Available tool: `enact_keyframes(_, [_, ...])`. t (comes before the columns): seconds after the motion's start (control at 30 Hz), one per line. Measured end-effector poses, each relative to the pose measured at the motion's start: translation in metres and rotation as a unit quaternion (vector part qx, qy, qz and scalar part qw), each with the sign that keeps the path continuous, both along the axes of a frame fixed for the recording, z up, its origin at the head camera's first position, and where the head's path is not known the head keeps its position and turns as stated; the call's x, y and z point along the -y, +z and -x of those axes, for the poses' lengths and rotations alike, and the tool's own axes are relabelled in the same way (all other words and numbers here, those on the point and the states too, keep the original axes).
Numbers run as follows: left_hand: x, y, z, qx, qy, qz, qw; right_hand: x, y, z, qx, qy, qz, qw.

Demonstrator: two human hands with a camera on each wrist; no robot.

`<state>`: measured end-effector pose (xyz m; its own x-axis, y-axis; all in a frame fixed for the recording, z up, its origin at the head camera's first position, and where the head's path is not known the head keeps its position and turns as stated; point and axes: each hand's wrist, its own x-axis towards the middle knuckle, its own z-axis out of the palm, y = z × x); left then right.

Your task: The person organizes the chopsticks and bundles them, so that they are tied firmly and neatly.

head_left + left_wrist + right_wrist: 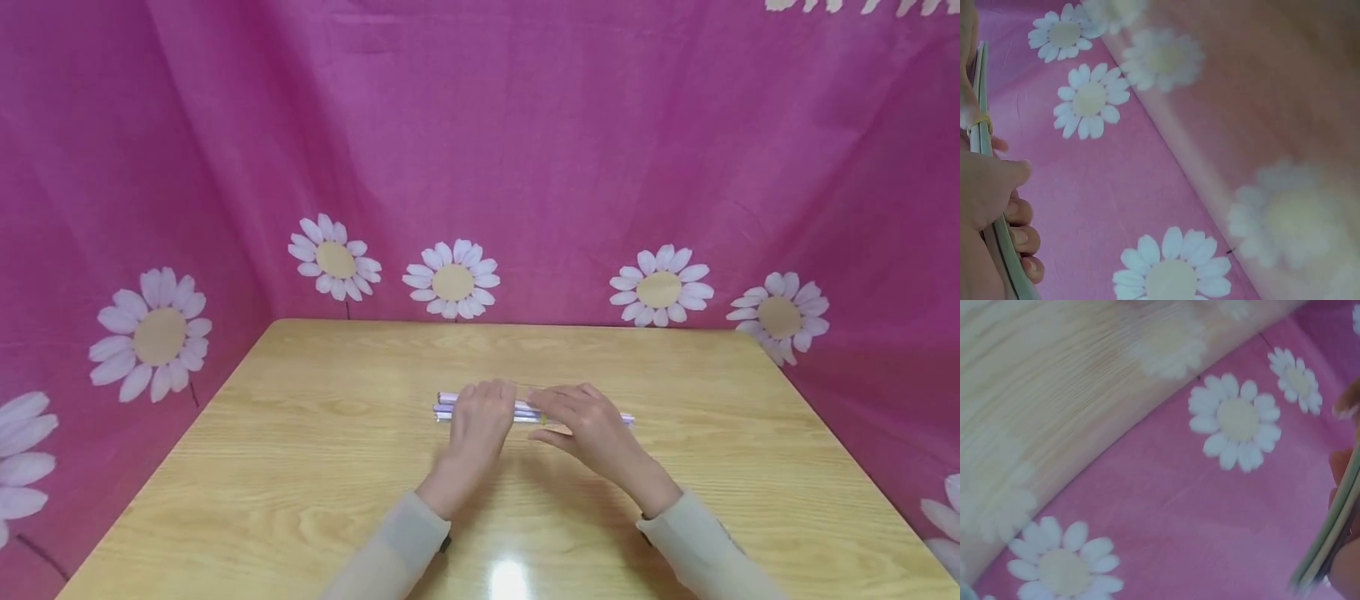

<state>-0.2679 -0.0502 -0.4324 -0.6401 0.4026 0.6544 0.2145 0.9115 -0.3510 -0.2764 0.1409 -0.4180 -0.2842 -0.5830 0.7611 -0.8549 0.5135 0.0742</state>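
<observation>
A bundle of slim pale sticks (446,408) lies crosswise between both hands, lilac and white in the head view. A yellow band (543,419), likely a rubber band, circles it near the middle; the left wrist view shows the band (984,120) too. My left hand (480,417) grips the bundle left of the band, fingers curled round it. My right hand (596,425) is at the band, its fingers over the bundle's far side and its thumb on the near side. The bundle's right end sticks out beyond the right hand. The right palm is hidden.
The wooden table (300,467) spreads beneath both hands. Behind and beside it hangs a pink cloth (525,167) printed with white daisies. A bright reflection shows on the table near its front.
</observation>
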Motion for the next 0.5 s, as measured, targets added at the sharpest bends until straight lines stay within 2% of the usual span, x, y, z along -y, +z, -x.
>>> enact_keyframes(0.1, [0.007, 0.003, 0.002, 0.006, 0.012, 0.008, 0.9999, -0.015, 0.000, 0.004, 0.018, -0.011, 0.026, 0.999])
enact_keyframes(0.2, [0.011, 0.006, 0.004, 0.003, 0.009, 0.001, 1.0000, -0.034, 0.001, 0.007, 0.024, -0.019, 0.042, 0.999])
enact_keyframes(0.33, [0.014, 0.006, 0.005, 0.008, -0.003, -0.017, 0.9998, -0.046, -0.001, 0.007, 0.018, -0.018, 0.021, 0.999])
enact_keyframes(0.5, [0.015, 0.002, 0.005, 0.019, -0.010, -0.025, 0.9995, -0.044, -0.008, 0.003, -0.004, -0.026, 0.003, 1.000])
